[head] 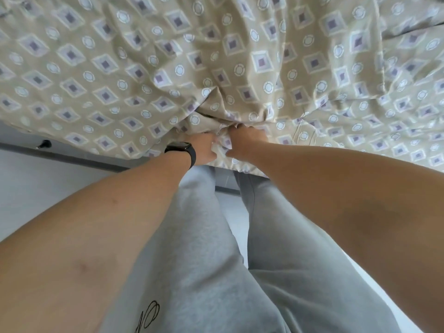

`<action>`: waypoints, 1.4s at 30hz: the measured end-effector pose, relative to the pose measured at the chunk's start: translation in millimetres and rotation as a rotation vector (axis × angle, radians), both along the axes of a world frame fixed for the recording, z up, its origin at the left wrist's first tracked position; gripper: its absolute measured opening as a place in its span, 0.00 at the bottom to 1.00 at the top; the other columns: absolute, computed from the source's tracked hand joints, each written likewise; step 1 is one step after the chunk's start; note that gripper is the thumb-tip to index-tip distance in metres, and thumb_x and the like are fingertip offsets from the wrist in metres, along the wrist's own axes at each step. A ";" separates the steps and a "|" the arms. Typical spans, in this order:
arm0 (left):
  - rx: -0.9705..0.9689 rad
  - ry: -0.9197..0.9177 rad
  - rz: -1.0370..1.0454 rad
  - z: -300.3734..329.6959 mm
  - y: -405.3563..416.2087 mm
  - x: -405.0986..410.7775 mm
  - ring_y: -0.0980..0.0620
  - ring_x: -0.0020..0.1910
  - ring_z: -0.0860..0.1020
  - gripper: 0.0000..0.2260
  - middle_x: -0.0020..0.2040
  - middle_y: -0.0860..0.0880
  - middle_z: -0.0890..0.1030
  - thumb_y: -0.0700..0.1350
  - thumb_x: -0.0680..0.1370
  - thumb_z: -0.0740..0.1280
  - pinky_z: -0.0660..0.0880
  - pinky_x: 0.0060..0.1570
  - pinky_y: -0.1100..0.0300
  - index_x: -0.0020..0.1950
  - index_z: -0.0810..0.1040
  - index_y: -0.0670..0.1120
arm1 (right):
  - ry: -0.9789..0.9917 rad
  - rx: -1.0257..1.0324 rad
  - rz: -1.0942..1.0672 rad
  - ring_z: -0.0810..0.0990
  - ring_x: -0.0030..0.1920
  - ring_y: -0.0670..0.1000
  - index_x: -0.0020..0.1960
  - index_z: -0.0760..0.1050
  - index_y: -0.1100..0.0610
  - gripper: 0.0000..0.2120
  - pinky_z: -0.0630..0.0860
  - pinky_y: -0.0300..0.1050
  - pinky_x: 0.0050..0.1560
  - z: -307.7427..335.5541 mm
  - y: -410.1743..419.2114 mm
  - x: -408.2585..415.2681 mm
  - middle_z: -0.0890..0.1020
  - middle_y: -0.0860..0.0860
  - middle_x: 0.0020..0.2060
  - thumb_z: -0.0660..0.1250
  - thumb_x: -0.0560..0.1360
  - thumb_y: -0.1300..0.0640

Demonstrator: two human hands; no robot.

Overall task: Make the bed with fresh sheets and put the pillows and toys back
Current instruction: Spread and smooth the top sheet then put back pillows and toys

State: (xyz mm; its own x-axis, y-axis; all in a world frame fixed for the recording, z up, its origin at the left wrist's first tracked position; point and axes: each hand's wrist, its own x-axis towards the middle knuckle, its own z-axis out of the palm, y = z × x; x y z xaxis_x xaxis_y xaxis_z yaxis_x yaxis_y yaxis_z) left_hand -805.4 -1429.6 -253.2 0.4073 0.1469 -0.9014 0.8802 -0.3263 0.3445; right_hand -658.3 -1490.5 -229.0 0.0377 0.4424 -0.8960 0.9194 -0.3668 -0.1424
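A beige sheet (149,68) printed with purple diamonds and pale circles covers the bed across the whole upper half of the view, rumpled into folds. At its near edge, both hands meet on a bunched piece of the fabric. My left hand (204,149), with a black watch on its wrist, grips the bunch from the left. My right hand (245,140) grips the same bunch from the right, fingers curled into the cloth. The fingertips are hidden in the folds. No pillows or toys are in view.
My legs in grey sweatpants (216,248) stand right against the bed's edge. Pale floor (36,188) lies to the left, with a dark strip (72,159) running under the bed's side. A small black object (44,143) sits by that edge.
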 end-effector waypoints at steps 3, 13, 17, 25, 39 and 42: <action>0.074 -0.074 0.134 4.3 -3.9 4.4 0.43 0.46 0.76 0.18 0.52 0.46 0.79 0.41 0.75 0.64 0.69 0.41 0.55 0.66 0.71 0.46 | -0.010 0.017 0.035 0.81 0.56 0.57 0.65 0.75 0.54 0.26 0.73 0.49 0.43 -8.8 8.1 -10.6 0.80 0.52 0.57 0.75 0.72 0.45; 0.477 -0.199 -0.188 7.9 -17.9 -34.3 0.38 0.60 0.75 0.39 0.67 0.44 0.70 0.40 0.69 0.73 0.75 0.56 0.44 0.77 0.62 0.52 | 0.065 0.017 0.288 0.75 0.66 0.60 0.70 0.73 0.55 0.18 0.74 0.56 0.60 -15.0 4.8 -7.8 0.78 0.56 0.64 0.60 0.81 0.56; 0.676 -0.199 -0.310 8.8 -26.6 -49.3 0.38 0.58 0.71 0.37 0.66 0.42 0.69 0.46 0.71 0.67 0.70 0.54 0.45 0.78 0.59 0.55 | 0.368 -0.202 0.449 0.78 0.60 0.59 0.63 0.77 0.59 0.17 0.75 0.49 0.52 8.1 -21.5 -37.1 0.80 0.57 0.56 0.59 0.82 0.50; 0.520 -0.127 -0.718 8.4 -47.1 -80.8 0.41 0.66 0.64 0.35 0.69 0.46 0.62 0.46 0.65 0.72 0.64 0.62 0.49 0.69 0.63 0.54 | 0.438 -0.198 0.473 0.77 0.60 0.58 0.61 0.77 0.55 0.15 0.73 0.49 0.52 28.9 -54.5 -55.2 0.77 0.53 0.60 0.62 0.80 0.46; 0.094 -0.033 -0.004 17.4 -55.3 -60.8 0.48 0.31 0.65 0.07 0.33 0.48 0.68 0.43 0.79 0.58 0.61 0.33 0.56 0.41 0.65 0.47 | 0.162 0.081 0.356 0.78 0.59 0.58 0.64 0.74 0.54 0.16 0.77 0.55 0.56 27.7 13.4 -43.2 0.74 0.53 0.61 0.63 0.78 0.50; 0.038 0.036 0.107 5.1 -60.2 -74.8 0.47 0.32 0.67 0.09 0.35 0.48 0.70 0.46 0.74 0.63 0.62 0.34 0.57 0.36 0.65 0.48 | 0.147 0.143 0.438 0.77 0.59 0.59 0.66 0.72 0.55 0.17 0.77 0.52 0.53 25.1 23.6 -49.6 0.73 0.54 0.62 0.62 0.79 0.52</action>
